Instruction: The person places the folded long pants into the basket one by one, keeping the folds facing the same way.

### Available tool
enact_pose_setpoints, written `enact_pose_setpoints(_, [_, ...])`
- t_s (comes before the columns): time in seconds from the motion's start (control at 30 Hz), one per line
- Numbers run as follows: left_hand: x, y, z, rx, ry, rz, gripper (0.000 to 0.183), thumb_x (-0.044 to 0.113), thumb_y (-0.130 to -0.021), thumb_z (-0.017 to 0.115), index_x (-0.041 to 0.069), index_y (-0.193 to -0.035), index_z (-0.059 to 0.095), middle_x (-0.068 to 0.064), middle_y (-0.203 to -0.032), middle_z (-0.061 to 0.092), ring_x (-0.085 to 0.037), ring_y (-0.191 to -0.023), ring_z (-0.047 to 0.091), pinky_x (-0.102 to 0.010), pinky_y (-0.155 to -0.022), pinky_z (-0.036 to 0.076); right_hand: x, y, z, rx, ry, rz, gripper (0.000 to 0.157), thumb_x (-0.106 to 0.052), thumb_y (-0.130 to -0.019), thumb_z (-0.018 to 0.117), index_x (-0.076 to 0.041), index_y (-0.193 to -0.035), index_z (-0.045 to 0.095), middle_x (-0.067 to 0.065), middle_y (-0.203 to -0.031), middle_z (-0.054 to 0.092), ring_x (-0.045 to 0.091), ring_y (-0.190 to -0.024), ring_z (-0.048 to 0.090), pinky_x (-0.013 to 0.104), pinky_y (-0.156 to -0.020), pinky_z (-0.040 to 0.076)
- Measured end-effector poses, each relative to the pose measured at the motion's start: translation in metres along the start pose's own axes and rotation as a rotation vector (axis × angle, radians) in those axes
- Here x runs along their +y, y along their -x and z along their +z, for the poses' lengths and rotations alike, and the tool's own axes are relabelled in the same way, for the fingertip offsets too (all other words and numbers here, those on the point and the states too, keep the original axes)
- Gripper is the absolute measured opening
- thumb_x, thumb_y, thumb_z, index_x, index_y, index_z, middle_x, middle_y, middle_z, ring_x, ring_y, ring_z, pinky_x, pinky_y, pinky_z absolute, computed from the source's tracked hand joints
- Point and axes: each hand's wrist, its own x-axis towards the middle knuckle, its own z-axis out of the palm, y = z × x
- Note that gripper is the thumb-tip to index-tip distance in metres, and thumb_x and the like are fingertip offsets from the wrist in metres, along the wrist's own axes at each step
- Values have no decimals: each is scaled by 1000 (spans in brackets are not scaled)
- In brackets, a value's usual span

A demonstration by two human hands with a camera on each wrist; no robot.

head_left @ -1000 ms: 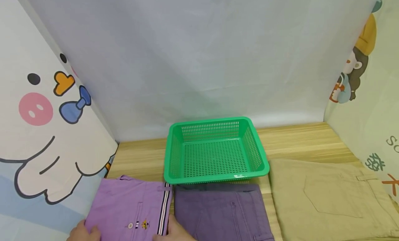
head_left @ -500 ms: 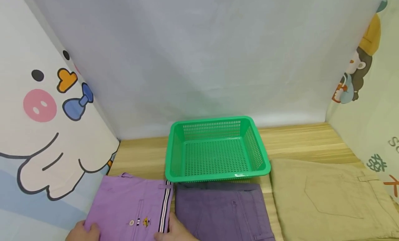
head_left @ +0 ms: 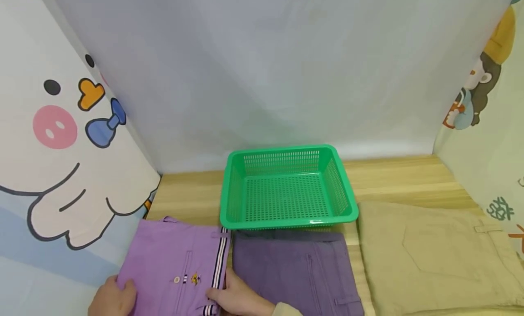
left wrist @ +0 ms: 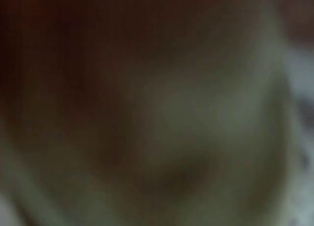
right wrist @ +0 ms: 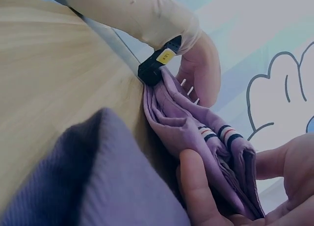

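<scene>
In the head view, folded light purple trousers [head_left: 163,261] with a striped side band lie at the front left. My left hand [head_left: 112,297] holds their left edge, thumb over the cloth. At the striped right edge, my right hand [head_left: 235,292] grips the layers, its thumb on top. The right wrist view shows the right fingers [right wrist: 195,184] curled around the stacked layers of these trousers [right wrist: 216,157], with the left hand [right wrist: 200,71] at their far end. Blur fills the left wrist view.
Just right of the light purple pair lie folded dark purple trousers [head_left: 286,266]. Folded khaki trousers [head_left: 442,257] lie farther right. A green plastic basket [head_left: 352,211] stands behind the dark pair on the wooden table [head_left: 393,175], before a pale cloth backdrop [head_left: 286,79].
The head view has tilted slightly down, so everything sits higher in it. A striped piece of the light purple trousers now shows below my right thumb. Both hands keep hold of the trousers.
</scene>
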Motion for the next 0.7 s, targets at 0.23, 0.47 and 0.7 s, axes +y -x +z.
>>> enact_pose_setpoints(0.23, [9, 12, 2, 82, 9, -41, 60, 25, -104, 40, -22, -141, 43, -47, -137, 52, -66, -122, 54, -72, -101, 49, -4, 2, -3, -22, 11, 113, 32, -11, -102, 65, -11, -131, 50, 10, -95, 74, 37, -68, 76, 34, -43, 58])
enact_pose_setpoints(0.47, [13, 16, -2, 124, 26, -19, 57, 23, -105, 39, -20, -142, 44, -46, -139, 52, -67, -124, 53, -74, -101, 47, -9, 2, -6, -49, -1, 100, 31, -8, -103, 64, -9, -131, 50, 11, -94, 75, 36, -74, 77, 35, -46, 60])
enact_pose_setpoints(0.7, [12, 22, -6, 178, 96, -23, 54, 23, -106, 45, -14, -145, 47, -42, -143, 53, -66, -125, 53, -74, -104, 43, -16, 5, 0, -4, -16, 51, 25, -9, -103, 67, -10, -125, 55, 9, -89, 71, 23, -65, 73, 31, -44, 58])
